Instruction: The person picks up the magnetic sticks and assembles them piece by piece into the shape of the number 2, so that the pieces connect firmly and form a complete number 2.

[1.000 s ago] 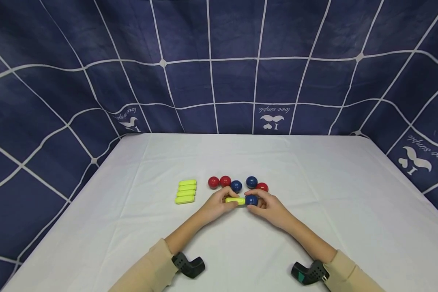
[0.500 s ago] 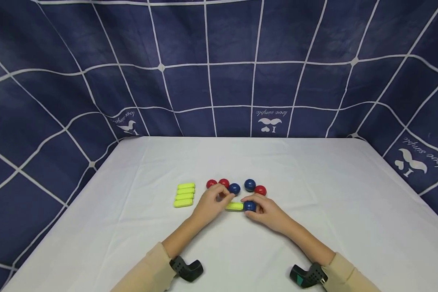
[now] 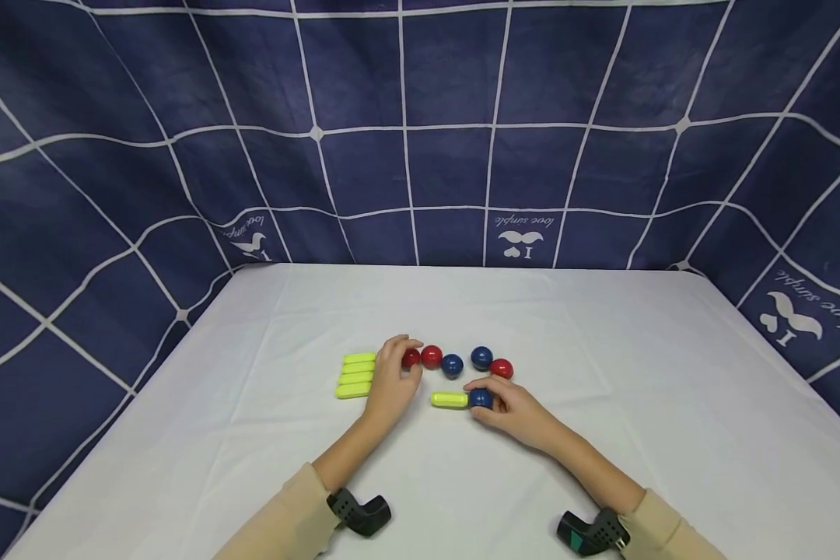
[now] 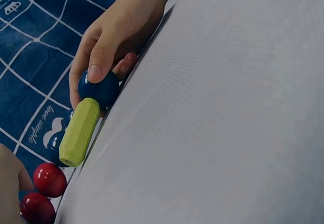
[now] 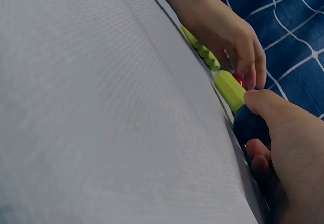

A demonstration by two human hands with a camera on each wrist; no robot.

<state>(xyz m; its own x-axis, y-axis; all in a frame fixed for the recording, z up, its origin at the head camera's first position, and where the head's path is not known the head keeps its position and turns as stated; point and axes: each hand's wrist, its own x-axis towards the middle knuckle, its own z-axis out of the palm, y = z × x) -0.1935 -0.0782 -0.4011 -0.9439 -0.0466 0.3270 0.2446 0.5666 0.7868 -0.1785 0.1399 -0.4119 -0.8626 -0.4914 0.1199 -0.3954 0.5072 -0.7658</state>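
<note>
My right hand (image 3: 521, 408) pinches a dark blue ball (image 4: 104, 91) between thumb and fingers. A yellow-green ribbed stick (image 3: 449, 400) extends leftward from that ball, its end against it; its other end is free. My left hand (image 3: 394, 381) is at the left end of the ball row, fingers bent around a red ball (image 3: 411, 358) and partly covering it; fingertip contact is not clear. Beside it lies a second red ball (image 3: 431, 357), then a blue ball (image 3: 452, 366). Farther right, another blue ball (image 3: 481, 358) and a red ball (image 3: 502, 368) sit side by side.
Several yellow-green sticks (image 3: 355, 375) lie stacked side by side just left of my left hand. A white cloth covers the table (image 3: 504, 498). A dark blue checked curtain (image 3: 455, 163) stands behind it and at both sides.
My left hand has let go of the stick and moved left and away to the leftmost red ball. My right hand keeps hold of the blue ball with the stick.
</note>
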